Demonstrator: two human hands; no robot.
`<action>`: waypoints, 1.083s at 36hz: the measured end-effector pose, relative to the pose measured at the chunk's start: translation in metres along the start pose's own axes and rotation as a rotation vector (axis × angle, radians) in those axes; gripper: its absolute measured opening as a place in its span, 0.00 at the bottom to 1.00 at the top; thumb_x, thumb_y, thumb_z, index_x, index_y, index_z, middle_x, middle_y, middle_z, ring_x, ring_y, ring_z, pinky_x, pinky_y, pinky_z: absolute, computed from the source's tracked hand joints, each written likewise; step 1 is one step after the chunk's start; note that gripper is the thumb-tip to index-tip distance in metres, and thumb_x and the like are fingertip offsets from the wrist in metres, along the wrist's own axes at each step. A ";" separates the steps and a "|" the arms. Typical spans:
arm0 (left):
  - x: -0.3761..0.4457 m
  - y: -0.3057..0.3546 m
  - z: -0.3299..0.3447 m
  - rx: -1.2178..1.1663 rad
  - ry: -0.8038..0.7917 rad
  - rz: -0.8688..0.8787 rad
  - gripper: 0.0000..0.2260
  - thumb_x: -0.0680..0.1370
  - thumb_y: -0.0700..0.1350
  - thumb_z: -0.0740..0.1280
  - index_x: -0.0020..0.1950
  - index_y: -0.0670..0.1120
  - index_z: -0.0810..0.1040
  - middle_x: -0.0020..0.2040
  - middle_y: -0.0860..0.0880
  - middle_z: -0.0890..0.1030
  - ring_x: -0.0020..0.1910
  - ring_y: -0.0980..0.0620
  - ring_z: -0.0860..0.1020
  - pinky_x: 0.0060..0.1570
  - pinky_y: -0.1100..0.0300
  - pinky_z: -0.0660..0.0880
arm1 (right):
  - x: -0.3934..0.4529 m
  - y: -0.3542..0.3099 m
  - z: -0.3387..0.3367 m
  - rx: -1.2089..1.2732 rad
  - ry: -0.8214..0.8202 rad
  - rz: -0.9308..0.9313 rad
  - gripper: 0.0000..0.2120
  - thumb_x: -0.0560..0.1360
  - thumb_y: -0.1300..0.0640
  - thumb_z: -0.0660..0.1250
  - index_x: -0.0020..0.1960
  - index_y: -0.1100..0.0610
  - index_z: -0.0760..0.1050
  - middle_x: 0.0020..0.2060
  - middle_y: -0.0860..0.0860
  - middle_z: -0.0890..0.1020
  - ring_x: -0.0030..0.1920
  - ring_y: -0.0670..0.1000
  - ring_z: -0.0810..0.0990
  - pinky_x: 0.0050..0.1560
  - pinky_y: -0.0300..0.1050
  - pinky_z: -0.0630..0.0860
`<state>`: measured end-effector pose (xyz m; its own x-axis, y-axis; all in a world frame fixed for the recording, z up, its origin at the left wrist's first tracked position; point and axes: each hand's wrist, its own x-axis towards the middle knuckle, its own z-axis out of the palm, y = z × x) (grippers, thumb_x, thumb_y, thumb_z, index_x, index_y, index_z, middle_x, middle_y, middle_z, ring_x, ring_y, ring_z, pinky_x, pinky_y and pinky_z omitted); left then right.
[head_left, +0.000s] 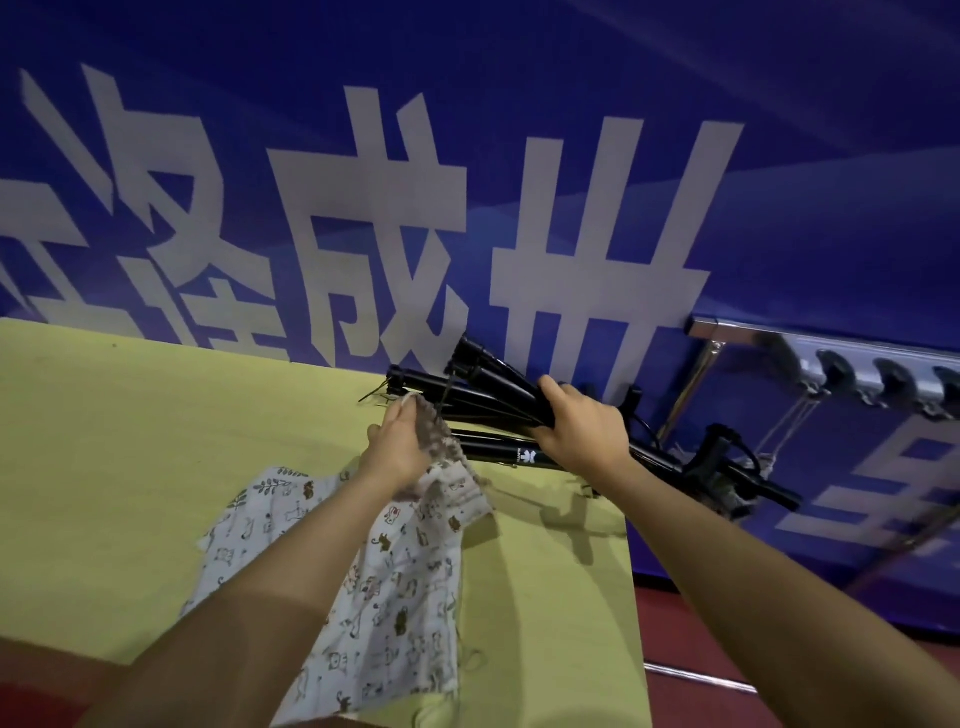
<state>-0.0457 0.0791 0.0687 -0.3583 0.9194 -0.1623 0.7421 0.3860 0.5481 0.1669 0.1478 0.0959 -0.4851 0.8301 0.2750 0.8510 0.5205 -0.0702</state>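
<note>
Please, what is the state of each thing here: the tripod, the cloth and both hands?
tripod: folded, legs together, gripped over the far edge of the table.
cloth: one end bunched against the tripod, the rest lying on the table.
left hand: grips the cloth.
right hand: grips the tripod legs.

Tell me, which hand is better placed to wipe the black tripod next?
The left hand: it holds the patterned cloth bunched against the tripod legs, while the right hand grips the legs, probably steadying them.

Glossy black tripod (498, 410), printed cotton cloth (374, 587)
</note>
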 end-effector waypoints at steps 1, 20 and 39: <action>-0.001 -0.001 0.000 -0.003 -0.003 0.001 0.33 0.77 0.34 0.59 0.78 0.47 0.48 0.78 0.51 0.49 0.72 0.38 0.56 0.68 0.48 0.64 | -0.003 0.001 0.002 -0.008 -0.011 -0.006 0.20 0.74 0.51 0.64 0.63 0.52 0.63 0.49 0.52 0.78 0.44 0.58 0.79 0.35 0.46 0.69; 0.006 -0.005 -0.007 0.039 -0.067 0.127 0.36 0.72 0.29 0.60 0.77 0.49 0.54 0.75 0.52 0.58 0.70 0.41 0.61 0.66 0.48 0.67 | -0.007 -0.012 0.029 -0.186 -0.186 -0.228 0.22 0.75 0.58 0.61 0.68 0.51 0.62 0.55 0.54 0.77 0.54 0.59 0.76 0.49 0.49 0.71; -0.009 0.014 0.005 0.447 0.128 0.358 0.19 0.77 0.54 0.62 0.64 0.47 0.69 0.61 0.49 0.73 0.61 0.48 0.69 0.60 0.54 0.63 | 0.016 -0.042 0.021 -0.343 0.042 -0.522 0.16 0.59 0.58 0.75 0.46 0.55 0.79 0.36 0.50 0.80 0.37 0.52 0.79 0.41 0.45 0.73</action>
<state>-0.0289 0.0767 0.0734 -0.0867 0.9926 0.0847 0.9864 0.0736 0.1468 0.1188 0.1435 0.0837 -0.8521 0.4712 0.2277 0.5232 0.7559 0.3936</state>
